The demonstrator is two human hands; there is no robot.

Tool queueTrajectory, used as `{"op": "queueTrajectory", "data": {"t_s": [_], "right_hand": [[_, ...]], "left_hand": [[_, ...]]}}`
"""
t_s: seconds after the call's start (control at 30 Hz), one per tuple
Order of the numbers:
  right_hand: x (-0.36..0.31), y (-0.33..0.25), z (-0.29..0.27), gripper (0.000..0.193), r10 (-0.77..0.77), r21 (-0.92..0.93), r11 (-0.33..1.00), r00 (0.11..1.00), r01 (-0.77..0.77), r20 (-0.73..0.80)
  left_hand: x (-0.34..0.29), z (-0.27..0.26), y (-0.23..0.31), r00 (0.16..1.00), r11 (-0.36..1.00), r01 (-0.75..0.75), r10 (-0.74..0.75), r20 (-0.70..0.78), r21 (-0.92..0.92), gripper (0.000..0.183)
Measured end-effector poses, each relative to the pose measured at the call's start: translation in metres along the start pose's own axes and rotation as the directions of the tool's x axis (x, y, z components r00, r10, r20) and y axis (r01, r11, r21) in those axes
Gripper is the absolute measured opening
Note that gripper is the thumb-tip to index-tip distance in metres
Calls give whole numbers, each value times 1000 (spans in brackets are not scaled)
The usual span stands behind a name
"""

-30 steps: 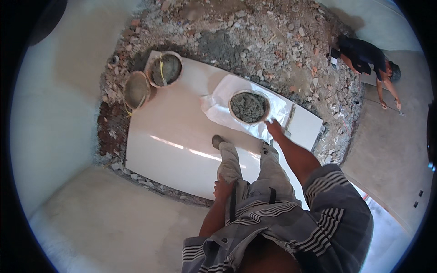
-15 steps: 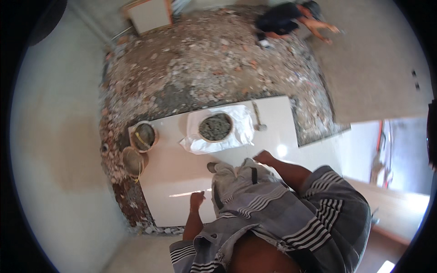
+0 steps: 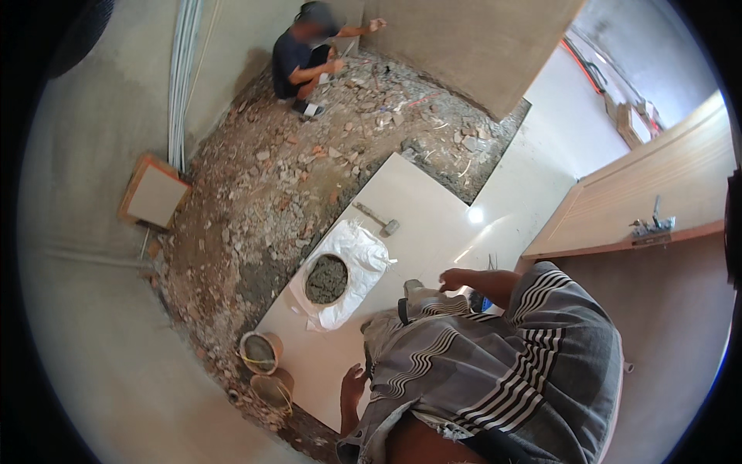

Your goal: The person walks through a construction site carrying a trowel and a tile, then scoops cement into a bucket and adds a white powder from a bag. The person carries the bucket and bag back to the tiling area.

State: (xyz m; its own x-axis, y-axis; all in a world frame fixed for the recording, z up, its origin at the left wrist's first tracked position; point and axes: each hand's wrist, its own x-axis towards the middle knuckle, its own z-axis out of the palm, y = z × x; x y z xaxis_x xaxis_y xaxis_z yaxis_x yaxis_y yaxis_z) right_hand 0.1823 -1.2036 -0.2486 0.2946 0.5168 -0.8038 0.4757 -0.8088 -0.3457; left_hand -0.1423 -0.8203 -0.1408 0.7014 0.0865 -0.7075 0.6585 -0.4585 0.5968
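Note:
My left hand [image 3: 353, 383] hangs low beside my body over the pale tiles, empty, its fingers loosely bent and slightly apart. My right hand [image 3: 454, 279] is held out above my right leg, also empty with fingers a little apart. In front of me a round tub of wet grey mortar [image 3: 326, 279] stands on a crumpled white plastic sack [image 3: 363, 263]. Just beyond lies a mallet [image 3: 390, 227] on the tiles [image 3: 421, 203]. Neither hand touches these things. To the left two buckets [image 3: 260, 350] stand side by side at the tile edge.
Rubble [image 3: 270, 185] covers the ground past the tiles. A co-worker [image 3: 305, 58] squats at the far wall, one arm reaching to it. A framed board [image 3: 157, 193] and long pipes [image 3: 182, 85] lean at left. A wooden door [image 3: 641, 182] stands at right.
My view has turned to the right, so the tub, mallet and buckets now sit lower and the door shows. My feet appear to have shifted. Both hands remain empty.

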Motion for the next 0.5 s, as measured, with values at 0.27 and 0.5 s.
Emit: {"op": "queueTrajectory", "data": {"t_s": [0.27, 0.5], "right_hand": [[-117, 49, 61, 64, 215, 395, 905, 970, -155, -111], [-159, 15, 114, 59, 300, 818, 546, 954, -184, 14]], "left_hand": [[5, -37, 60, 971, 985, -173, 174, 163, -21, 43], [-6, -121, 169, 996, 957, -94, 91, 24, 273, 42]]}}
